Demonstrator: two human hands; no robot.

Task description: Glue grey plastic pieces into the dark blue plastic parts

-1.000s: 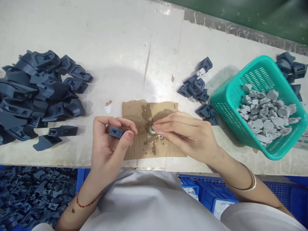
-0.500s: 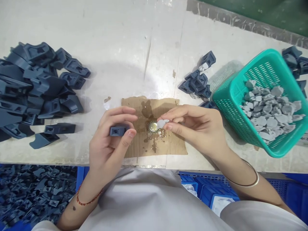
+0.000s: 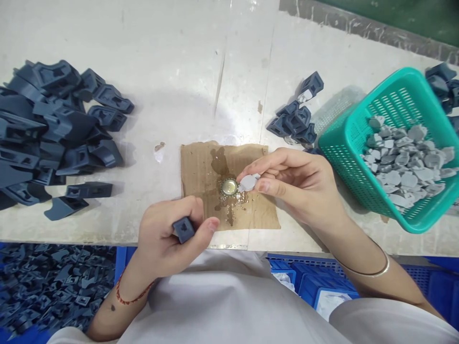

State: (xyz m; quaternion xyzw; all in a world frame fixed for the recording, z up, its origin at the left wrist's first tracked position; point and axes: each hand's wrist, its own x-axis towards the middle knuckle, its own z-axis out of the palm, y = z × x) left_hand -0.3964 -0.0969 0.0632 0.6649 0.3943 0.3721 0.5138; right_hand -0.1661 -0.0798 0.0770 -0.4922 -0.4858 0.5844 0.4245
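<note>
My left hand (image 3: 172,236) is wrapped round a dark blue-grey plastic part (image 3: 184,230), its end with a square opening facing up. Between thumb and fingertips, my right hand (image 3: 292,184) pinches a small light-grey plastic piece (image 3: 248,182) with a flat round face. That piece is right beside a bottle cap (image 3: 229,187) holding some liquid, which sits on a brown cardboard sheet (image 3: 197,162). Wet stains and drops surround the cap.
Dark plastic parts (image 3: 60,124) are heaped on the table at left, and a smaller group (image 3: 296,119) lies right of centre. A green basket (image 3: 353,177) at right holds light-grey pieces (image 3: 409,179). Below the table edge, more dark parts (image 3: 53,286) fill a bin, and blue crates (image 3: 308,282) stand at right.
My left hand has come down and nearer the body, its fingers curling round the dark part. The right hand has drawn the grey piece slightly right, off the cap.
</note>
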